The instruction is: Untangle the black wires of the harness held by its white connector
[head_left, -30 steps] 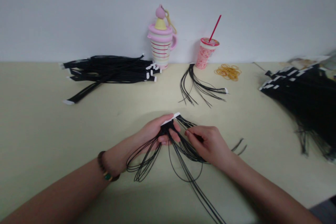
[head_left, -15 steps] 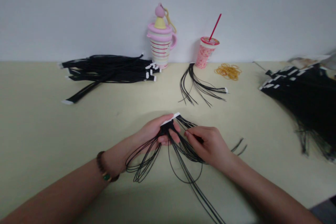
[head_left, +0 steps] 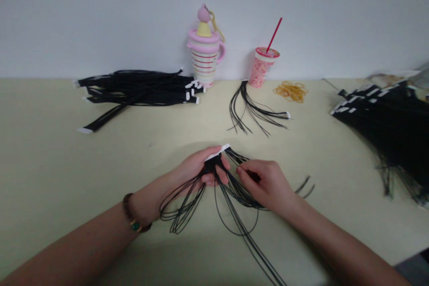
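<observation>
Low in the middle of the head view, my left hand [head_left: 197, 165] is closed round the connector end of a black wire harness [head_left: 239, 214]. The white connector strip [head_left: 221, 151] shows along the top of my fingers. Thin black wires hang from it, some looped back near my wrist, others running toward the bottom edge. Just right of the connector, my right hand [head_left: 264, 181] is closed, thumb and forefinger pinched together among the wires. Which wire lies between those fingertips is too small to make out.
A stack of black harnesses [head_left: 140, 89] lies back left. Along the wall stand a pink-lidded cup [head_left: 204, 60] and a pink cup with a straw [head_left: 263, 69]. Near them are a loose harness [head_left: 248, 103] and rubber bands [head_left: 291, 92]. A large harness pile [head_left: 389, 129] is at right.
Almost nothing differs. My right hand's fingertips have shifted very slightly; my left hand keeps its hold on the harness.
</observation>
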A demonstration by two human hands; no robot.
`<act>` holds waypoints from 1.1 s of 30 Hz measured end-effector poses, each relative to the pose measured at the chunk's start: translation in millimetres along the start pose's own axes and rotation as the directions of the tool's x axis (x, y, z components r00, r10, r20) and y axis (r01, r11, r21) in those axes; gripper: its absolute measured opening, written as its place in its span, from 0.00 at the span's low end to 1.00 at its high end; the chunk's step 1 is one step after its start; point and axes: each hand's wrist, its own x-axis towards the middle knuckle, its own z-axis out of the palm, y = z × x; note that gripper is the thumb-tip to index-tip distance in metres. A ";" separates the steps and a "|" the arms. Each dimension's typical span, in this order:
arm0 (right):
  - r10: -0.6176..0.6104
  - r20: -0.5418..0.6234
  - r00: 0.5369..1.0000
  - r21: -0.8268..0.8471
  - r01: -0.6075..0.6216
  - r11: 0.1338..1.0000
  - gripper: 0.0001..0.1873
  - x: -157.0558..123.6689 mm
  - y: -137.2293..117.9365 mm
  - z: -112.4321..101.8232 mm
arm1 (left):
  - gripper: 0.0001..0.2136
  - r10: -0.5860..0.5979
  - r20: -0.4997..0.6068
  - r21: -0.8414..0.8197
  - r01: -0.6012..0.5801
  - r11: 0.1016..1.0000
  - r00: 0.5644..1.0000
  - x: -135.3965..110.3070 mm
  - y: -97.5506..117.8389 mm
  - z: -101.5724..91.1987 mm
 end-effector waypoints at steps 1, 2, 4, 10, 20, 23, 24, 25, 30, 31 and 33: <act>-0.002 -0.003 1.000 -0.001 0.002 1.000 0.14 -0.2 0.4 0.7 | 0.18 0.001 -0.003 0.003 -0.001 1.000 1.000 -0.1 0.4 0.5; -0.006 -0.007 1.000 0.003 0.006 1.000 0.14 -0.3 0.8 1.5 | 0.18 0.004 -0.006 0.006 -0.004 1.000 1.000 -0.1 0.6 0.8; -0.015 -0.008 1.000 0.013 0.015 1.000 0.14 -0.1 1.1 3.0 | 0.19 0.001 0.008 0.001 -0.001 1.000 1.000 0.6 0.4 0.1; 0.040 -0.074 0.996 0.056 -0.036 0.998 0.08 0.2 0.4 4.9 | 0.22 -0.009 0.117 -0.048 0.014 0.999 0.993 3.8 -2.5 -5.5; 0.043 -0.093 0.995 0.038 -0.040 0.998 0.09 1.1 -0.4 11.0 | 0.22 0.003 0.110 0.044 -0.008 0.999 0.994 1.3 -3.5 -1.3; 0.055 -0.119 0.991 0.056 -0.048 0.997 0.07 -0.3 -1.2 11.1 | 0.21 0.010 0.089 0.051 -0.015 0.999 0.996 1.6 -3.5 -2.8; 0.059 -0.124 0.990 0.064 -0.051 0.997 0.07 -0.8 -1.5 10.9 | 0.21 0.010 0.077 0.052 -0.014 0.999 0.997 1.7 -3.4 -3.3; 0.062 -0.126 0.990 0.068 -0.054 0.996 0.07 -1.2 -1.7 10.6 | 0.21 0.007 0.066 0.050 -0.011 0.999 0.998 1.8 -3.1 -3.8; 0.079 -0.127 0.989 0.054 -0.073 0.996 0.09 -1.4 -2.4 8.8 | 0.21 -0.028 0.056 0.023 0.027 0.999 0.998 2.4 -1.6 -4.6; 0.082 -0.129 0.988 0.048 -0.076 0.996 0.09 -1.3 -2.5 8.6 | 0.21 -0.033 0.056 0.023 0.031 0.999 0.998 2.4 -1.3 -4.5; 0.084 -0.136 0.987 0.042 -0.079 0.996 0.08 -1.2 -2.8 8.4 | 0.21 -0.039 0.056 0.024 0.038 0.999 0.998 2.4 -0.9 -4.1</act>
